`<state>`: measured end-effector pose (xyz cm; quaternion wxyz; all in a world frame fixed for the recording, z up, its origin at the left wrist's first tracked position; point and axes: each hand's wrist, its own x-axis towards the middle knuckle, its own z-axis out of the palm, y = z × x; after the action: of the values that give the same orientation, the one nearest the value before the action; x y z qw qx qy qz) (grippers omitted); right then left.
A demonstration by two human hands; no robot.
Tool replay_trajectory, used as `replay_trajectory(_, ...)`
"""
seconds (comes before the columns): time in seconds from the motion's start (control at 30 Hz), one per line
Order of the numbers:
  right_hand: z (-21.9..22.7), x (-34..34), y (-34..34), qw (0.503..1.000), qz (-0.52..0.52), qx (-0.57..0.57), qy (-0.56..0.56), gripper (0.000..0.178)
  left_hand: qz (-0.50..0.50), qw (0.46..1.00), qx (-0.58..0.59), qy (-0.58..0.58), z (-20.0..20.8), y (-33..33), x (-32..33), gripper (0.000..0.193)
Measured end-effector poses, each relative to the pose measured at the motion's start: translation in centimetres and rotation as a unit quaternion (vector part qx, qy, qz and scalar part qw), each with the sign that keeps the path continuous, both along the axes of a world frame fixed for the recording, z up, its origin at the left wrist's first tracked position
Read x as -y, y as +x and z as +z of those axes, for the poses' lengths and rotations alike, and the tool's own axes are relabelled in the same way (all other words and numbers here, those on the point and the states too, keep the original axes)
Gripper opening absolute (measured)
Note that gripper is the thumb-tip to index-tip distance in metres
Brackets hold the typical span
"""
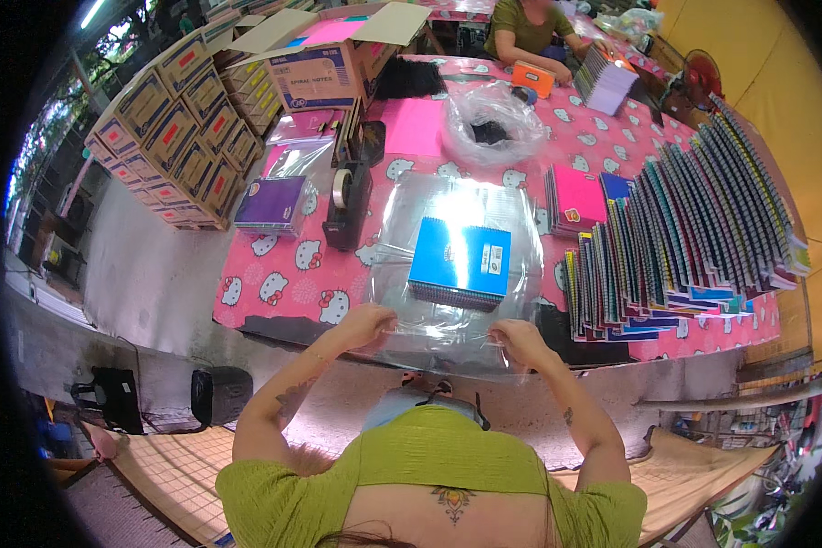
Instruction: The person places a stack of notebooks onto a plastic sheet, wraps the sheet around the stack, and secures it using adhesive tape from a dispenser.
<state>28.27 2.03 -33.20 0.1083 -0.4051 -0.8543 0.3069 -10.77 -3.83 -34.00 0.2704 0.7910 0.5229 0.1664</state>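
Clear plastic sheet (443, 345) is spread over the pink surface (299, 267), and here its near end is pinched by the left hand (369, 327) and, farther along, the right hand (522, 343); blue spiral notebooks (457, 263) are seen stacked at its middle!

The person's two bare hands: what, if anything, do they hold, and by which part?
The clear plastic sheet, by its near part: the bare left hand grips the left side, the bare right hand the right.
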Motion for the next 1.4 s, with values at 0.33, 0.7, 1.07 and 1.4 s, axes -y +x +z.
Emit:
replay_trajectory(0.33, 8.4, -6.2, 2.6, 0.995, -0.059, -0.038, -0.07, 0.024, 0.071, 0.983, 0.155, 0.071, 6.4, -2.0, -6.2, 0.021)
replay_trajectory(0.7, 2.9, 1.0, -13.4, 0.971, -0.094, 0.061, 0.213, 0.062, 0.235, 0.943, 0.218, -0.088, 4.2, -2.5, -18.1, 0.024)
replay_trajectory(1.07, 3.6, 0.5, -13.9, 0.966, -0.136, 0.093, 0.198, 0.062, -0.042, 0.969, -0.135, 0.201, 0.1, 9.5, -33.0, 0.018)
replay_trajectory(1.4, 3.7, 0.2, -14.0, 0.967, -0.148, 0.086, 0.19, 0.059, -0.04, 0.964, -0.174, 0.196, 0.4, 10.3, -33.7, 0.02)
